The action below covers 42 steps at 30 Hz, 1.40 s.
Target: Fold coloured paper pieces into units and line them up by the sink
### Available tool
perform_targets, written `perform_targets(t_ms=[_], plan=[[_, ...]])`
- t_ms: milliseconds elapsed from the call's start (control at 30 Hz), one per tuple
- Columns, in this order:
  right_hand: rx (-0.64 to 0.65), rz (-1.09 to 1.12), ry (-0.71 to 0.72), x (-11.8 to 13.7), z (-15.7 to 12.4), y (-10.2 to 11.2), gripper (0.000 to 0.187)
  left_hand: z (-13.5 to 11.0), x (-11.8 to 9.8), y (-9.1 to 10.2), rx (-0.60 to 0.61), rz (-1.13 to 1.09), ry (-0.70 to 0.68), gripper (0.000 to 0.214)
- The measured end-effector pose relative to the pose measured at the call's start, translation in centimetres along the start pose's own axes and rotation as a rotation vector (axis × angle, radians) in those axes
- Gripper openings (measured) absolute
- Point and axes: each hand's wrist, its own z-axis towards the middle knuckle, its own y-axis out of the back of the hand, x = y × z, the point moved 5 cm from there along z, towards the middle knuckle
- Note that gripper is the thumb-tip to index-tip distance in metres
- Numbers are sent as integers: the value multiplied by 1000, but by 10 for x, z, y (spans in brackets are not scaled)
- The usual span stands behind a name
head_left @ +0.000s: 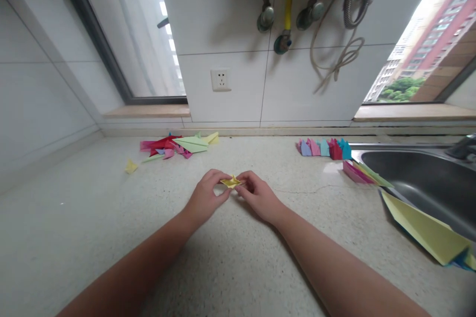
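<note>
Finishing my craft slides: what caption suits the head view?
Left hand and right hand hold a yellow folded paper over the pale countertop.

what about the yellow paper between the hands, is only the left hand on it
No, the left hand and the right hand both have fingers on the yellow paper, one at each end.

The folded paper (232,183) is yellow, the countertop (238,257) speckled off-white.

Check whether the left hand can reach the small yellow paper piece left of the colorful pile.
Probably yes: nothing shows on the countertop between the left hand and the small yellow paper piece. But it's holding the yellow folded paper, so it likely must let go first.
</note>
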Motion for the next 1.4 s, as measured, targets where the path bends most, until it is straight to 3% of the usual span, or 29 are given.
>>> perform_targets(t_ms=[267, 467, 967, 1400], plan=[[-71, 144, -78, -16, 5, 3, 21, -3, 4, -3, 97, -95, -55, 31], [-61, 155, -68, -14, 4, 0, 21, -7, 16, -6, 117, -149, 92, 60], [-29, 135, -57, -11, 1, 0, 24, -7, 11, -3, 129, -97, 64, 47], [-20, 242, -69, -8, 1, 0, 24, -7, 5, 1, 122, -148, -15, 38]])
